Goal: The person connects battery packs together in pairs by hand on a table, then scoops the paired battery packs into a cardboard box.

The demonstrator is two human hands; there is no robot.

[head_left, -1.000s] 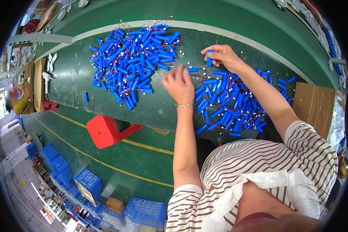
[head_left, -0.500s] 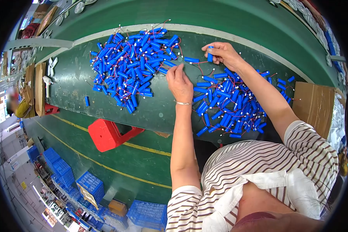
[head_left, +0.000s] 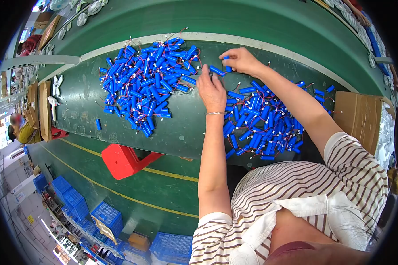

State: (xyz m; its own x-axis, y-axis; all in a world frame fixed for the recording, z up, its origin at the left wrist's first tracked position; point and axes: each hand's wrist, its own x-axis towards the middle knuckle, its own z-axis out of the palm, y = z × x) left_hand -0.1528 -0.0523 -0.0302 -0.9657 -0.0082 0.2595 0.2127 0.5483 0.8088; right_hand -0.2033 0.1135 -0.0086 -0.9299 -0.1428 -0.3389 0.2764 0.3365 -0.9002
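My right hand (head_left: 242,62) pinches a blue cylindrical battery (head_left: 228,67) between thumb and fingers, above the dark green table. To its left my left hand (head_left: 211,90) has its thumb and index finger apart, with the fingertips at the near end of another blue battery (head_left: 217,71). Whether they touch it I cannot tell. A large heap of blue batteries (head_left: 141,84) with red and black leads and white connectors lies left of my hands. A second pile of these batteries (head_left: 261,117) spreads below my right forearm.
One battery (head_left: 98,124) lies alone near the table's front left. A white fan-shaped part (head_left: 53,102) is at the left end. A cardboard box (head_left: 357,115) stands at the right. On the floor are a red stool (head_left: 118,162) and several blue crates (head_left: 107,217).
My right hand has moved left with its battery, closer to my left hand. My left hand has shifted slightly right and up toward the loose battery. The whole view has shifted a little.
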